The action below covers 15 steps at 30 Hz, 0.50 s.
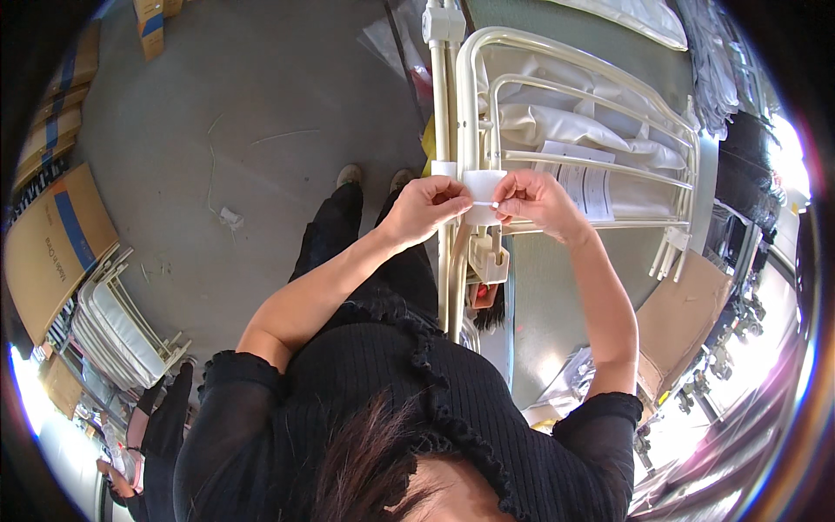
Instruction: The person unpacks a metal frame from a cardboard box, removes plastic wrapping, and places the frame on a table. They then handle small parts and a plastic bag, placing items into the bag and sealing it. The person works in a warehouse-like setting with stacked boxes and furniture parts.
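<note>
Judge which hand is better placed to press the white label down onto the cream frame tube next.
Probably the right hand: it pinches the white label directly over the cream metal frame. The left hand grips the other end, slightly off the tube, so it seems better suited to steadying.

a grey-green table [539, 296] lies under the right hand [535, 198]. on it rests a cream metal frame [522, 52]. white padded covers [565, 122] and a paper sheet [591, 183] lie beyond that hand.

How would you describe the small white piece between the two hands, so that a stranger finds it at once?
Start at the cream metal tube frame lying on the grey-green table. Both hands, left hand and right hand, meet at its near end. The white strip pinched between them wraps the tube; unlike the printed sheet nearby, it is blank.
</note>
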{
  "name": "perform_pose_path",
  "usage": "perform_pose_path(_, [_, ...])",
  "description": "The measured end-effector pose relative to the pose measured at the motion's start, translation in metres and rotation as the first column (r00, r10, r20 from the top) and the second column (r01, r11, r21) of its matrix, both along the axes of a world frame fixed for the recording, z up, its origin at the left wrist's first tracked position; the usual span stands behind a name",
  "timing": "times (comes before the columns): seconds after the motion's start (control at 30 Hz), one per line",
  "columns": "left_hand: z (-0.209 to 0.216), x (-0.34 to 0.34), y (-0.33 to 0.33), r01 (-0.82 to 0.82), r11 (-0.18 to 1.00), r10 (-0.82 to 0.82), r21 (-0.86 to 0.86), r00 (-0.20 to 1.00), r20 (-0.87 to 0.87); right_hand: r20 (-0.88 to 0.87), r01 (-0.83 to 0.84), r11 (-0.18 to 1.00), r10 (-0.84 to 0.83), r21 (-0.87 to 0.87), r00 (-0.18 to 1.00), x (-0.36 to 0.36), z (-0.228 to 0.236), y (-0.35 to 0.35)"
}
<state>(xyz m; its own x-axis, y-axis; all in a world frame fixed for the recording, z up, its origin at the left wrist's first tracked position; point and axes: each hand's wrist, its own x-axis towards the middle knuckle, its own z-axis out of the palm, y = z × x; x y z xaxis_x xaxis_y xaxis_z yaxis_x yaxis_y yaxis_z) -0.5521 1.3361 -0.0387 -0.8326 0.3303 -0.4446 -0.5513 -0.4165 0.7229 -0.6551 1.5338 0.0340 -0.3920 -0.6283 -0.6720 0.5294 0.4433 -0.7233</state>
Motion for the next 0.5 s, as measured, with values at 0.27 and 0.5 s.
perform_pose_path(0.27, [-0.006, 0.005, 0.005, -0.045, 0.999, 0.046, 0.026, 0.999, -0.023, 0.039, -0.049, 0.999, 0.050, -0.020, 0.998, -0.014, -0.001, -0.008])
perform_pose_path(0.5, [0.005, -0.001, 0.001, 0.008, 0.977, -0.020, -0.211, 0.998, -0.055, 0.072, -0.125, 0.992, 0.125, -0.003, 0.990, -0.020, -0.001, -0.010])
